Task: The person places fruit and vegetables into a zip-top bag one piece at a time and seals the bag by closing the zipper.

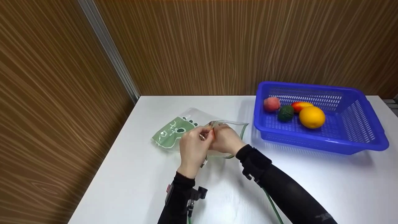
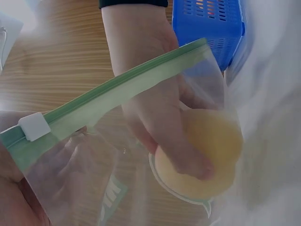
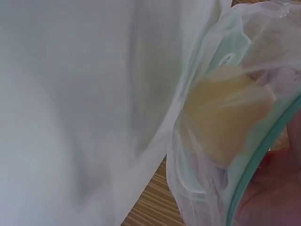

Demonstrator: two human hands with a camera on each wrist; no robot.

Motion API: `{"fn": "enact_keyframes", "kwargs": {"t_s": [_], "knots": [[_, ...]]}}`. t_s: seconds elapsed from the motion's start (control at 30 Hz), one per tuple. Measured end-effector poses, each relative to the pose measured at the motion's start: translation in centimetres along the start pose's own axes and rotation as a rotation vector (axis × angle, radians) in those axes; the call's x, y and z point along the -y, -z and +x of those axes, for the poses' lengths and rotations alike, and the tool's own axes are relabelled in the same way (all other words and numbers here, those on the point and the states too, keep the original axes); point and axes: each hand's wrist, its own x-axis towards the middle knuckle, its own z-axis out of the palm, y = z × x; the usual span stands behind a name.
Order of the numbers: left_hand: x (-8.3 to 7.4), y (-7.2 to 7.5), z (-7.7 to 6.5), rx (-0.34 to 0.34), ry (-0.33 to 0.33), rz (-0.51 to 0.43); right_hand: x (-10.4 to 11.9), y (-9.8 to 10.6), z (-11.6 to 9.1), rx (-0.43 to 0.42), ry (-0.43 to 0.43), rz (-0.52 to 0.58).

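Nearest in the left wrist view is the green zip edge (image 2: 136, 74); past it the right hand (image 1: 225, 137), the closer one, grips the yellow fruit (image 2: 220, 136) inside the bag (image 1: 170, 134), while I see the left hand (image 1: 193, 145) pinching the bag farther off

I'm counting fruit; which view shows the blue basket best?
The head view: the blue basket shows whole, with its four fruits. The left wrist view shows just part, cut by the top edge; the right wrist view, none.
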Motion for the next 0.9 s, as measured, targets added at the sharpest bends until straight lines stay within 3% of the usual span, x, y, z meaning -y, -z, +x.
{"fn": "enact_keyframes", "kwargs": {"t_s": [0.13, 0.33, 0.67, 0.9], "knots": [[0.1, 0.2, 0.2, -0.001, 0.013, 0.016, -0.1, -0.5, 0.4, 0.063, -0.043, -0.009], [0.2, 0.4, 0.1, -0.005, 0.013, 0.038, -0.3, -1.1, 0.3, 0.124, -0.030, -0.054], [0.2, 0.2, 0.0, -0.003, 0.007, 0.042, -0.6, -1.6, 0.3, 0.179, -0.047, -0.070], [0.2, 0.0, 0.1, -0.014, -0.005, 0.035, -0.7, -1.9, 0.3, 0.160, -0.056, -0.066]]}}
